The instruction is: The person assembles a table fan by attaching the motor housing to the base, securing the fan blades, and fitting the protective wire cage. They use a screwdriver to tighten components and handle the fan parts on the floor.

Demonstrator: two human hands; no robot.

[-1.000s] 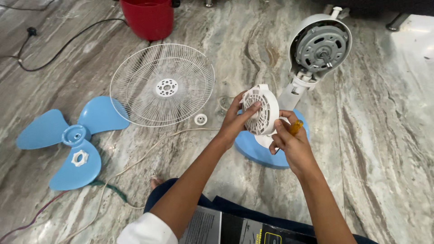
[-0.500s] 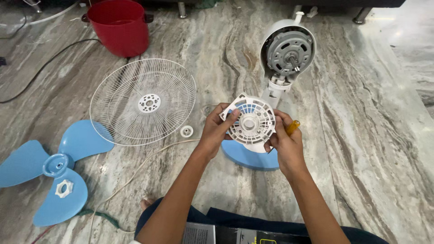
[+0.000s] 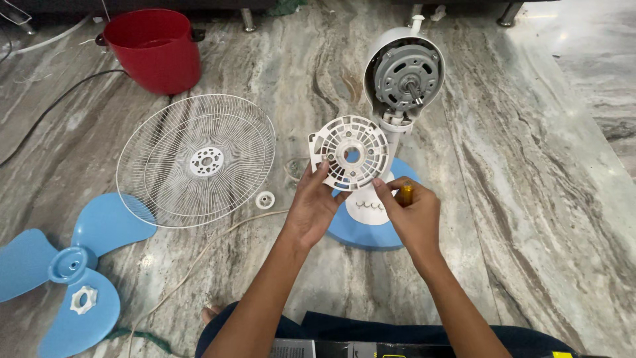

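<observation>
Both hands hold a round white plastic cover (image 3: 351,153) up in front of the fan, its slotted face turned toward the camera. The left hand (image 3: 311,202) grips its lower left edge, fingers curled behind and thumb on the rim. The right hand (image 3: 411,212) pinches the lower right edge with thumb and fingertips, while its other fingers are closed round a tool with an amber handle (image 3: 404,193), of which only a short piece shows. The cover sits just below and left of the bare grey motor (image 3: 405,75) in its white housing, and partly hides the fan's neck. Under the hands lies the blue fan base (image 3: 361,235) with a white panel on top. To the left on the marble floor (image 3: 530,166) lies a white wire guard (image 3: 196,161), a small white ring nut (image 3: 265,199) beside it, and a blue three-blade propeller (image 3: 73,265) with a white nut resting on it. A red bucket (image 3: 154,48) stands beyond the guard
</observation>
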